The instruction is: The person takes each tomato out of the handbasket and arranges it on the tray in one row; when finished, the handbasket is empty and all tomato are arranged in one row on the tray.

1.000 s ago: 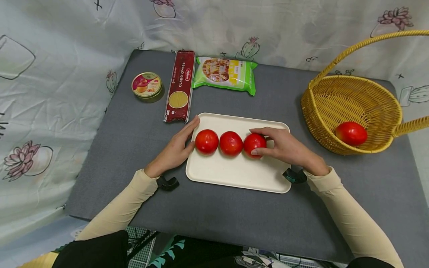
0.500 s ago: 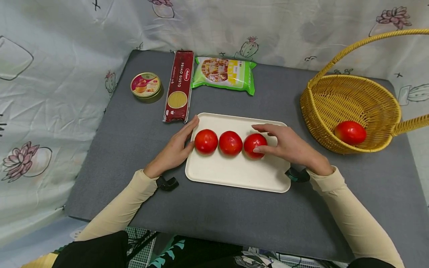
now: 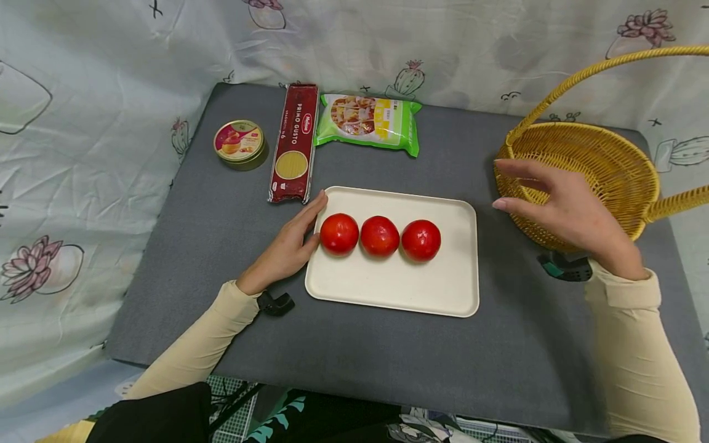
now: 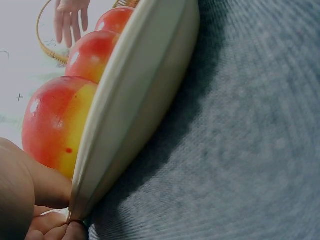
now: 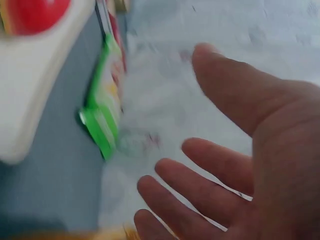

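Three glossy round red fruits, yellow on one side in the left wrist view, sit in a row on a cream tray (image 3: pixel 388 289): a left one (image 3: pixel 340 234), a middle one (image 3: pixel 379 237) and a right one (image 3: pixel 421 240). My left hand (image 3: pixel 285 249) holds the tray's left edge, thumb at the rim beside the left fruit and fingers toward the far corner. My right hand (image 3: pixel 573 209) is raised, overlapping the front of the yellow wicker basket (image 3: pixel 626 163) in the head view. Its fingers (image 5: pixel 200 195) are spread from the thumb, with nothing between them.
Behind the tray lie a dark red spaghetti pack (image 3: pixel 293 144) and a green food packet (image 3: pixel 368 122). A round tin (image 3: pixel 240 144) stands at the far left of the grey table (image 3: pixel 376 363). The basket's tall handle (image 3: pixel 587 77) arches up at the right. A patterned curtain (image 3: pixel 343 43) hangs behind.
My right hand has let go of the right fruit and moved right, away from the tray to the basket. It now hides the red fruit seen inside. The left hand keeps its place.
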The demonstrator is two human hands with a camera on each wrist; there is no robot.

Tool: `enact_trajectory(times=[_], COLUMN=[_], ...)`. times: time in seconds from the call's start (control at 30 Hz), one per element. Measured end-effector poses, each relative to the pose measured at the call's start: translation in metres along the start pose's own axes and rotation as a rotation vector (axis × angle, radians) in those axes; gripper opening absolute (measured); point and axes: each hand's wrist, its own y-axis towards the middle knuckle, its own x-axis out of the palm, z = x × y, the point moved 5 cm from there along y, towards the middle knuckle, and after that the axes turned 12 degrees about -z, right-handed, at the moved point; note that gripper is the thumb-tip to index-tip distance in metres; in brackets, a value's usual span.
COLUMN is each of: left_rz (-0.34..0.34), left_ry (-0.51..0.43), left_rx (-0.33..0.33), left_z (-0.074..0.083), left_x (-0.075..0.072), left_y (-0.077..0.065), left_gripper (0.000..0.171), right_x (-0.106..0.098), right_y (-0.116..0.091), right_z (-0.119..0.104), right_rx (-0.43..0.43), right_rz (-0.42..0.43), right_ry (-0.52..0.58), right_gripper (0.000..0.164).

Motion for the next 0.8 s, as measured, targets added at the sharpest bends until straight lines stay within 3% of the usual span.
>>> enact_trajectory(times=[0.17,0.33,0.57,0.8], left_rz=[-0.005,-0.007,-0.01,-0.007], left_ry=[-0.006,-0.001,0.005,0.006], left_rx=[-0.006,-0.012,-0.021,-0.013], left_z=[0.0,0.0,-0.001,0.0], left_x=[0.0,0.001,0.001,0.0], left_y=[0.0,-0.001,0.0,0.0], left_gripper=[0.071,0.07,0.07,0.07], right_x=[-0.033,-0.053,-0.058,-0.051], right_y=[-0.014,-0.025,-0.031,-0.028], right_z=[0.037,0.083,0.128,0.148], right_rx=[0.1,0.21,0.328,0.329], right_rz=[0.01,-0.038,-0.184,-0.337], right_ry=[-0.027,0.002,-0.02,-0.096], right_gripper=[0.067,0.071,0.081,0.087])
